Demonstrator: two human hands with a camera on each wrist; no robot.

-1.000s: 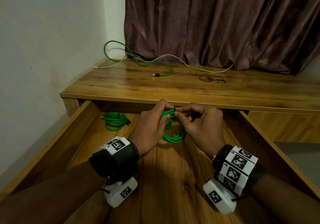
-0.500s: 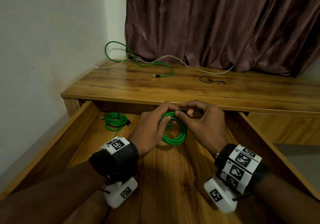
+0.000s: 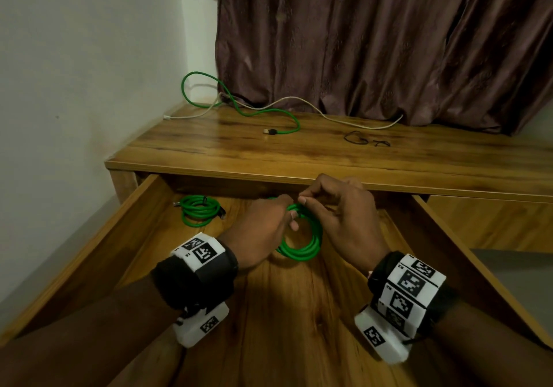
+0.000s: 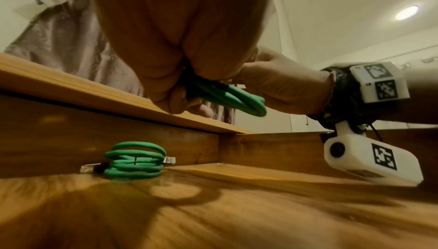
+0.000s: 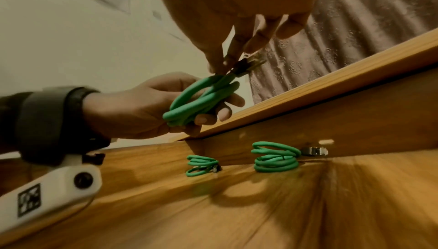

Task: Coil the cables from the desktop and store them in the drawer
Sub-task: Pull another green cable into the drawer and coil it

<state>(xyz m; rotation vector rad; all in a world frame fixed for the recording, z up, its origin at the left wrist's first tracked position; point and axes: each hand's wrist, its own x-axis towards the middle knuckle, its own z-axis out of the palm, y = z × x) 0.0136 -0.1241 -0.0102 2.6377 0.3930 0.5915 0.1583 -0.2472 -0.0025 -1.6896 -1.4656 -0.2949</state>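
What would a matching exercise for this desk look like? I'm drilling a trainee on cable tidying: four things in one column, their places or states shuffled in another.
1 white cable
2 black tie
3 uncoiled green cable
4 left hand

a grips a green coil over the drawer
b small loop on the desktop
c trails along the curtain
d arches up against the wall

Pairs: 1-c, 2-b, 3-d, 4-a.

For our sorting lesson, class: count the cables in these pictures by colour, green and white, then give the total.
Green cables: 4, made up of the held coil, the left drawer coil, the right drawer coil and the loose green cable on the desk.
White cables: 1, the white cable on the desk.
Total: 5
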